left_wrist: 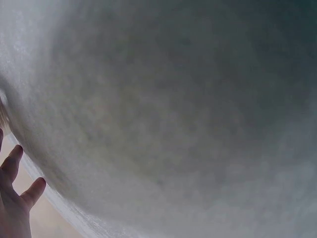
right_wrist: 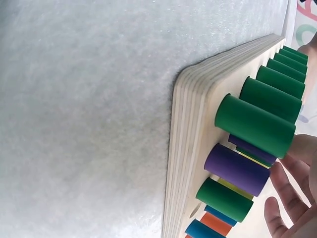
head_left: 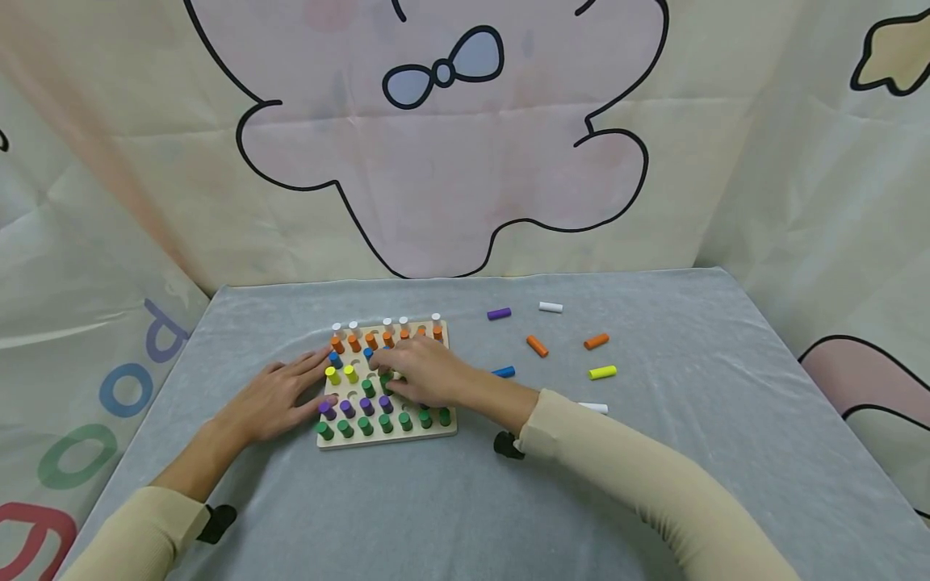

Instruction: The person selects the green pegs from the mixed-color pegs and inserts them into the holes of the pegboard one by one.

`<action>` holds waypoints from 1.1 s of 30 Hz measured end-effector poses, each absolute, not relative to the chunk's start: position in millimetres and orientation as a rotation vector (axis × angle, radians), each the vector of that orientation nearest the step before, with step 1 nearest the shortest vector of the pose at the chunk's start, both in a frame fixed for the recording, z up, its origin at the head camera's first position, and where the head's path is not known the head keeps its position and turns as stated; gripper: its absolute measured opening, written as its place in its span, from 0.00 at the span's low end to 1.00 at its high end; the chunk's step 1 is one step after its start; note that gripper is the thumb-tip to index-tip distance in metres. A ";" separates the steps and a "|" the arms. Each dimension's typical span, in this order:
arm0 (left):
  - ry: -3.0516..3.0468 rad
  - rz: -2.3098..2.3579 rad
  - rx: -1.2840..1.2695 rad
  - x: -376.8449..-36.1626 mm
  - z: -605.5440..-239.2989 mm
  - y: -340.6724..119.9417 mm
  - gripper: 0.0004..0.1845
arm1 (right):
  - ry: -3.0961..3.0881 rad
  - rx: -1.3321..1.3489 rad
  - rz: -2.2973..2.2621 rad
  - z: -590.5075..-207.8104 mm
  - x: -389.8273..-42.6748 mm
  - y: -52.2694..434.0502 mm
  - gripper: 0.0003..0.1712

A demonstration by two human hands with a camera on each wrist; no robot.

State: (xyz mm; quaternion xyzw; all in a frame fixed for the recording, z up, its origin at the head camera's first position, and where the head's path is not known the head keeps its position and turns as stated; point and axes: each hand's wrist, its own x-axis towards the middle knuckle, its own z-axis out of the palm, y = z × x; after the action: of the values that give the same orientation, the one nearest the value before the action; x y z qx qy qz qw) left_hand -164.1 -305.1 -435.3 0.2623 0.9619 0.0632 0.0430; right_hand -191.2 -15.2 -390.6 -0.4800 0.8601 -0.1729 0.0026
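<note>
A pale wooden pegboard (head_left: pixel 395 440) on the cloth carries rows of green, purple, yellow, blue, orange and white pegs. My right hand (head_left: pixel 425 371) reaches over its middle and pinches a green peg (head_left: pixel 386 379) between thumb and fingers; the fingers partly hide it. Another green peg (head_left: pixel 368 388) stands beside that one. My left hand (head_left: pixel 279 395) lies with spread, straight fingers against the board's left edge. In the right wrist view, the right fingers (right_wrist: pixel 287 193) are behind a purple peg (right_wrist: pixel 237 168) and a front-row green peg (right_wrist: pixel 255 124).
To the board's right lie loose pegs: purple (head_left: pixel 499 314), white (head_left: pixel 550 307), orange (head_left: pixel 537 346), another orange (head_left: pixel 596 341), yellow (head_left: pixel 602 373) and blue (head_left: pixel 504 372). A white peg (head_left: pixel 594 407) is partly behind the right forearm. Grey cloth (head_left: pixel 349 516) covers the table.
</note>
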 end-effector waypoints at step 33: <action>2.929 0.177 0.782 -168.5 -431.2 -304.4 0.42 | 2.669 -1.117 -0.495 -370.4 -229.8 108.1 0.24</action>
State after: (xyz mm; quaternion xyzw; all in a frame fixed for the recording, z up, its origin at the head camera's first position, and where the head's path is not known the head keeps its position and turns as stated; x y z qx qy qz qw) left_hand -168.5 -304.4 -431.2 0.2571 0.9632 0.0581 0.0526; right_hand -229.8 108.1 -370.4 -0.3784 0.9045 -0.1676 0.1028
